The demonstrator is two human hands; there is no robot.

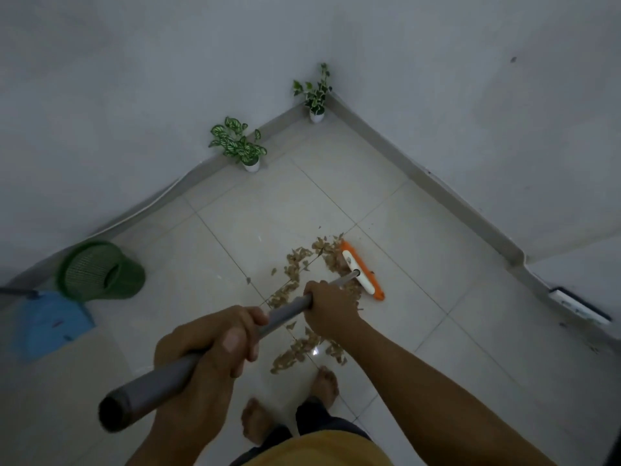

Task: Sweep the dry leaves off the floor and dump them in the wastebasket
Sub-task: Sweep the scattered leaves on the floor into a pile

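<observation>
Blue dustpan (50, 322) far left on floor (420, 280), green wastebasket (100, 272) just beside it by wall. My left hand (215, 341) grips upper broom handle (168, 371), fingers curled round it. My right hand (331, 307) grips handle lower down, fingers wrapped. Dry leaves (302, 280) loosely strewn on tiles ahead of my feet, orange broom head (363, 270) at their right edge. Step: gathering, I judge. Next: draw leaves leftward into tight pile toward dustpan.

We see a dim, bluish-grey picture with soft, faint shadows. A small bright glint sits on the floor tiles (316, 353). Straight wall edges bow towards the frame's borders, and detail is soft throughout.
</observation>
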